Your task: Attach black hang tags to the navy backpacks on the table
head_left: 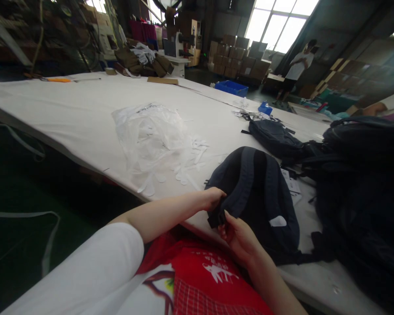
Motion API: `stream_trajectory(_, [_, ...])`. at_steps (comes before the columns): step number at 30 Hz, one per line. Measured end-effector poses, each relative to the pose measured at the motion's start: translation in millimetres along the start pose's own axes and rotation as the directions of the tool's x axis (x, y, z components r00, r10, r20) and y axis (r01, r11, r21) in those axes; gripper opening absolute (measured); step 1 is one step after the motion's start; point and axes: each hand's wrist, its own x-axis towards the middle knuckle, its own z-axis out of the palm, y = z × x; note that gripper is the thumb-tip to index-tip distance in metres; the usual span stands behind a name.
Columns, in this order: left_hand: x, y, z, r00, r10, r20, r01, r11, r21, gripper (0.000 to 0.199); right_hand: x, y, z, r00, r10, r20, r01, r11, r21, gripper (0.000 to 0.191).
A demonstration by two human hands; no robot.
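Note:
A dark navy backpack point(261, 192) lies on the white table in front of me, its shoulder straps facing up. My left hand point(214, 198) is closed at the backpack's left edge, beside the lower end of one strap. Just below and to the right, my right hand point(233, 229) pinches a black strap end with a buckle-like piece point(221, 218). A small white piece point(278, 221) rests on the other shoulder strap. Left of the backpack, a clear plastic bag point(151, 135) sits beside scattered white pieces point(187, 170).
More dark backpacks point(364, 188) are piled at the right, with another point(276, 138) behind mine. A blue bin point(231, 88) and an orange-handled tool point(58, 80) are farther off. The table's near edge point(118, 181) runs diagonally. A person point(298, 68) stands in the background.

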Motion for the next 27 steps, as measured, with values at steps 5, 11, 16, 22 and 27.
stream_trajectory(5, [-8.8, 3.9, 1.7, 0.986, 0.030, 0.166, -0.020, 0.998, -0.063, 0.044, 15.5, 17.2, 10.8, 0.996, 0.082, 0.041, -0.077, 0.992, -0.095, 0.035])
stream_trajectory(11, [-28.9, 15.6, -9.3, 0.962, 0.120, 0.244, -0.151, 0.982, 0.112, 0.021, 18.6, 18.7, 15.1, 0.988, 0.044, 0.146, 0.013, 0.930, -0.368, 0.036])
stream_trajectory(16, [-52.5, 55.1, -27.9, 0.965, 0.155, 0.213, -0.199, 0.958, 0.205, 0.014, 23.9, -31.7, -0.7, 0.971, -0.141, 0.192, 0.238, 0.584, -0.776, 0.027])
stream_trajectory(22, [-59.6, 78.5, -31.4, 0.978, 0.029, 0.207, -0.089, 0.954, 0.286, 0.027, 68.3, -73.0, -6.7, 0.834, -0.497, 0.240, 0.463, 0.392, -0.795, 0.048])
stream_trajectory(27, [-60.9, 72.2, -30.2, 0.985, 0.011, 0.173, -0.068, 0.943, 0.327, 0.035, 92.8, -68.7, 12.1, 0.849, -0.398, 0.348, 0.529, 0.650, -0.546, 0.037])
